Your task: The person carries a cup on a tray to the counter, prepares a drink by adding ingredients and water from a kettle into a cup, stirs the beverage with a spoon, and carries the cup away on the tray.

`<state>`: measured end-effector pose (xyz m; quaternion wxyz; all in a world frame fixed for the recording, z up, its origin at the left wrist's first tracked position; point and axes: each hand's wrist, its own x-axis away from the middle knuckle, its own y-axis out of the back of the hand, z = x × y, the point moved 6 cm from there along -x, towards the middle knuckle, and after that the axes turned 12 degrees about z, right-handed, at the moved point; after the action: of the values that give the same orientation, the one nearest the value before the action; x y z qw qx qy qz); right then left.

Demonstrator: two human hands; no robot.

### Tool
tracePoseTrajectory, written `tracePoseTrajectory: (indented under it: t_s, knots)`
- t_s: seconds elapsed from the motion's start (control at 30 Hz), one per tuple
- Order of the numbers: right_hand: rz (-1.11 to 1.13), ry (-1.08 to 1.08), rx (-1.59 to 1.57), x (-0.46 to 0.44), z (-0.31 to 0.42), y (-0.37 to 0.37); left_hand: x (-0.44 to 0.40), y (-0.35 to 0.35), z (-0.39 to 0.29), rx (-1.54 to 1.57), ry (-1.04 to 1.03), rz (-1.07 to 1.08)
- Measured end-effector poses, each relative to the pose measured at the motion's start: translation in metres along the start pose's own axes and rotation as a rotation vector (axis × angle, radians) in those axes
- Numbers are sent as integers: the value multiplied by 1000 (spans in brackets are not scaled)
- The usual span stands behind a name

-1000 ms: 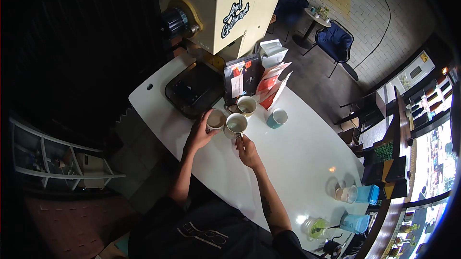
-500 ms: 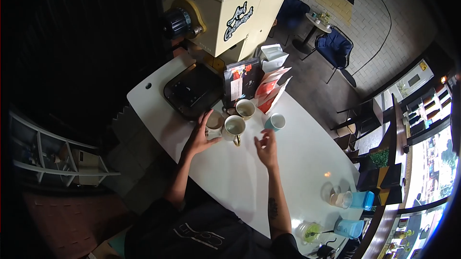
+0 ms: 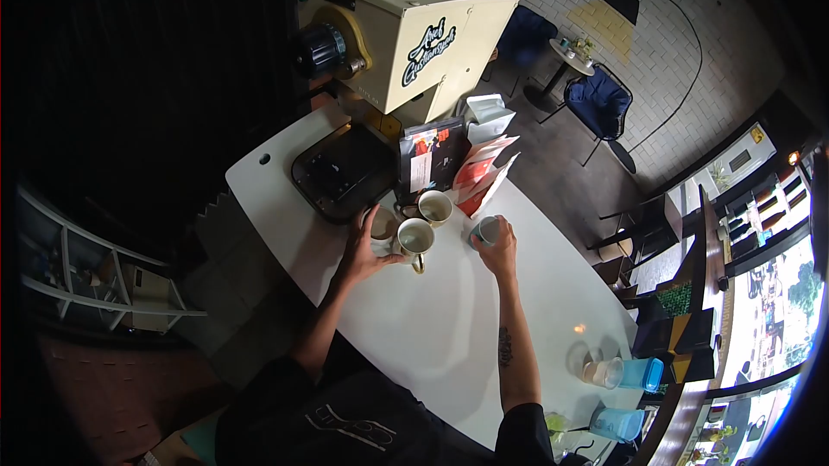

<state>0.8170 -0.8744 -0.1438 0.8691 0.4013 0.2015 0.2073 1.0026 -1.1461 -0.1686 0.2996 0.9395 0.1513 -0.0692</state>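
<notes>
My right hand [image 3: 498, 252] is closed round a light blue cup [image 3: 486, 229] at the right of the cups. With fingers and thumb apart, my left hand [image 3: 364, 252] rests against a cup [image 3: 382, 225] at the left, its thumb near the front cup [image 3: 415, 239]. That front cup has its handle toward me and touches or nearly touches its neighbours. Behind it stands another cup [image 3: 434, 207], beside the coffee bags. Whether my left hand grips its cup is hard to see.
A cream machine [image 3: 432, 43] rises at the back of the white table [image 3: 414, 328]. Nearby are a black scale [image 3: 343, 168], a black bag [image 3: 429, 157] and red-white bags [image 3: 484, 177]. Blue containers [image 3: 641, 374] and a clear cup [image 3: 606, 372] stand at the right.
My right hand has let go of the front cup's handle, moved right and taken hold of the light blue cup. My left hand has opened wider beside its cup.
</notes>
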Motion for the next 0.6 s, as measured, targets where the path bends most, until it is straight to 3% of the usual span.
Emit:
tracePoseTrajectory:
  t_s: [0.6]
  knots:
    - [24,-6,-27,65,15,10,-16,-8,-4,22,-89,89]
